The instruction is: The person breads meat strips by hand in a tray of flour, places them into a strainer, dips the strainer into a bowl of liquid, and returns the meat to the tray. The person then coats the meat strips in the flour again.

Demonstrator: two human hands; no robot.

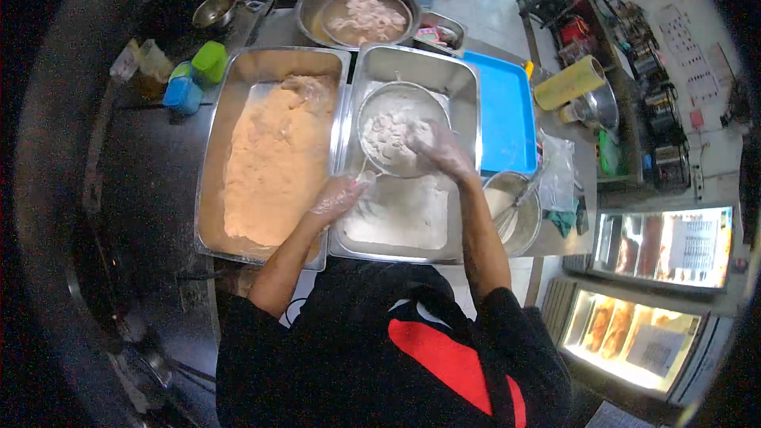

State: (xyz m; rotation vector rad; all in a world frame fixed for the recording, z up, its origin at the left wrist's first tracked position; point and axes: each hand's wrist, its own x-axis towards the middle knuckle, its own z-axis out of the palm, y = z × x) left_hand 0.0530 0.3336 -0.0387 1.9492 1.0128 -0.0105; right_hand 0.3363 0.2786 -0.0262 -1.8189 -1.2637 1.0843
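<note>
A round sieve (366, 136) rests in the right-hand steel pan (472, 190), above white flour (396, 218). Inside the sieve lie flour-coated pieces of raw meat (388, 133). My left hand (339, 194), in a clear plastic glove, is closed around the sieve's handle at its near side. From the right, my gloved right hand (444, 150) reaches over the sieve's rim onto the coated pieces. Its fingers are dusted white and blurred, so their grip does not show. Beside it, the left-hand steel pan (212, 182) holds an orange-tinted breading powder (273, 162).
Behind the pans stands a large steel bowl (305, 12) of raw meat pieces in liquid. To the right are a blue tray (507, 119), a bowl (529, 238) with a whisk (511, 214), and a plastic-wrap roll (569, 83). Green (210, 62) and blue containers (183, 95) sit left.
</note>
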